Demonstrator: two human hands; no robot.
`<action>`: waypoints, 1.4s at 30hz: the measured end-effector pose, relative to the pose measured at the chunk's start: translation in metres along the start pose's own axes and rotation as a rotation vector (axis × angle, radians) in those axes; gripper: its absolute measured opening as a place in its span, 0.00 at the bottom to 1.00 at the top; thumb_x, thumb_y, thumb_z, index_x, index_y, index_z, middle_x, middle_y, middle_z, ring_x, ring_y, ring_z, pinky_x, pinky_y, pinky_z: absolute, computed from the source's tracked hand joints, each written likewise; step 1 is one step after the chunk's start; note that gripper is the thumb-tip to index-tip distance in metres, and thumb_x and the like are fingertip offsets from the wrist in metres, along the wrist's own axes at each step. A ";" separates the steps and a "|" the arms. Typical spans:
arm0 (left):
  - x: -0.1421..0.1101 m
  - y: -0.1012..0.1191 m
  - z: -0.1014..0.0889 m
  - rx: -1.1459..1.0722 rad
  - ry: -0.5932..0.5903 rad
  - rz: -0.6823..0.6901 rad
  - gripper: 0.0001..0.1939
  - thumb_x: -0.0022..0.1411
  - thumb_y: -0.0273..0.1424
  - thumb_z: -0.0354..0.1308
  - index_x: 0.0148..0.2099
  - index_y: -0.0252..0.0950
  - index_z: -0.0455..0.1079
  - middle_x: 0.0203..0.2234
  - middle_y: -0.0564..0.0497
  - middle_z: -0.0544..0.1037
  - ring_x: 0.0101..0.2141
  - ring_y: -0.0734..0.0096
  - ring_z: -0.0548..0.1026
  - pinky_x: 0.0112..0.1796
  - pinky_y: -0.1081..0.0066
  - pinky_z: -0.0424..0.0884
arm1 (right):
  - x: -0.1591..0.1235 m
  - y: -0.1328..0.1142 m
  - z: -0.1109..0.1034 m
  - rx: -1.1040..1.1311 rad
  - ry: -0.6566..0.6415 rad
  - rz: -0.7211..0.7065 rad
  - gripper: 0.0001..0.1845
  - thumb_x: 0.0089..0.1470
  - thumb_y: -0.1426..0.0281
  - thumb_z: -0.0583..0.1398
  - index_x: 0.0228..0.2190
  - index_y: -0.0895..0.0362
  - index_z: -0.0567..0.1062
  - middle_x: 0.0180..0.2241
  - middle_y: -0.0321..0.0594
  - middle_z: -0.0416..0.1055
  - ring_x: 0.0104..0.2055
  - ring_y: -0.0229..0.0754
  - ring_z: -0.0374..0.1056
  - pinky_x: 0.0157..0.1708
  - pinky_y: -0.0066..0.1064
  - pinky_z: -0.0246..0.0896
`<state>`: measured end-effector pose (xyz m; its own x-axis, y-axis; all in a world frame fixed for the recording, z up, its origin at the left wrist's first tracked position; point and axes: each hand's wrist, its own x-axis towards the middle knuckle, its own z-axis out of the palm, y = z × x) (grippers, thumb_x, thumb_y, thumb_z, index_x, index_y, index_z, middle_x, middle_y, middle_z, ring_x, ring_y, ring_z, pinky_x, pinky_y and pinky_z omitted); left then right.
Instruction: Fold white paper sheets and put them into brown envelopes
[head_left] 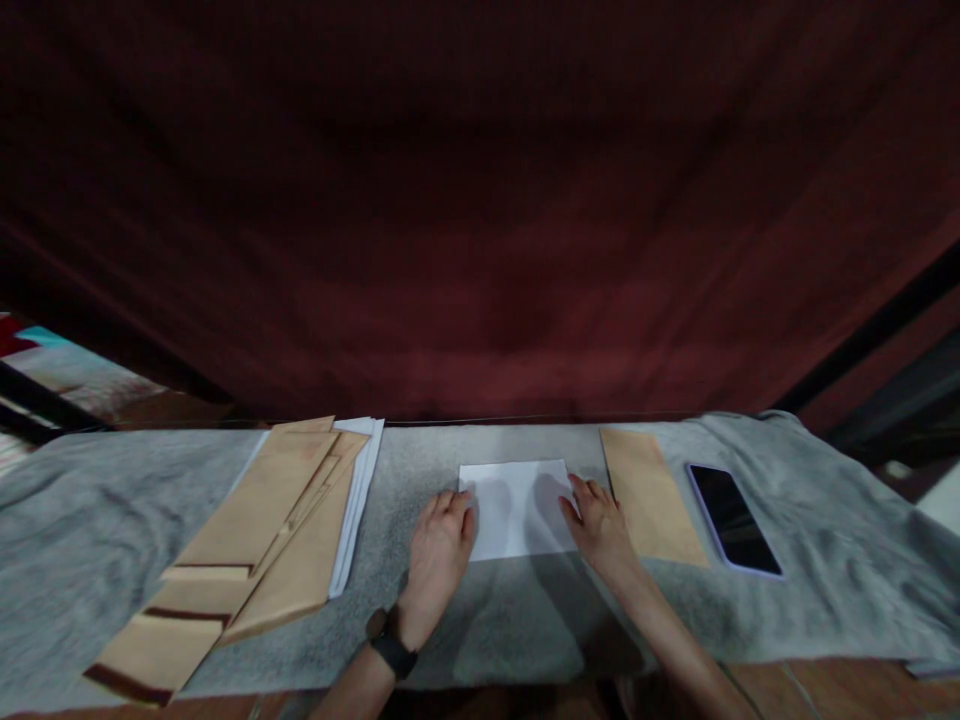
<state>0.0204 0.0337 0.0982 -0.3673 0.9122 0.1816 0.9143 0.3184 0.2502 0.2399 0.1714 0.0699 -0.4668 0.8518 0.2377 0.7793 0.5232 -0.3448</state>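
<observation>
A white sheet of paper lies flat in front of me on the grey cloth. At its left edge is my left hand, with bent fingers and the thumb closed on the edge; a dark watch is on that wrist. My right hand grips the opposite edge, its thumb on the paper and its curled fingers near the upper right corner. The undersides of the fingers are hidden. Just right of that hand lies a brown envelope.
Several brown envelopes are fanned at the left, overlapping a stack of white paper. A phone with a lilac case lies at the right. The grey cloth covers the surface, with a dark red curtain behind it.
</observation>
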 end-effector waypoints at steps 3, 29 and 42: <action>0.005 0.016 0.021 0.003 0.116 0.153 0.22 0.73 0.35 0.44 0.63 0.36 0.66 0.58 0.41 0.74 0.60 0.55 0.69 0.58 0.53 0.67 | 0.013 -0.025 0.011 0.161 0.053 -0.096 0.25 0.69 0.62 0.47 0.58 0.58 0.72 0.55 0.50 0.74 0.58 0.50 0.68 0.57 0.43 0.63; 0.015 -0.010 0.057 0.170 0.097 0.056 0.31 0.73 0.37 0.41 0.71 0.27 0.54 0.68 0.37 0.58 0.68 0.57 0.55 0.66 0.53 0.55 | 0.013 -0.041 0.062 -0.178 0.151 -0.151 0.32 0.71 0.59 0.43 0.65 0.66 0.62 0.66 0.56 0.59 0.68 0.55 0.56 0.65 0.50 0.48; 0.011 -0.016 0.045 0.203 0.056 0.022 0.29 0.73 0.36 0.39 0.70 0.27 0.57 0.67 0.38 0.62 0.68 0.58 0.57 0.66 0.53 0.53 | 0.007 -0.011 0.052 -0.142 0.126 -0.037 0.33 0.70 0.57 0.43 0.66 0.64 0.60 0.67 0.56 0.57 0.68 0.57 0.56 0.65 0.54 0.48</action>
<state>0.0097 0.0507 0.0533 -0.3505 0.9056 0.2390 0.9358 0.3489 0.0502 0.2068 0.1728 0.0280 -0.4475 0.8174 0.3627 0.8179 0.5381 -0.2037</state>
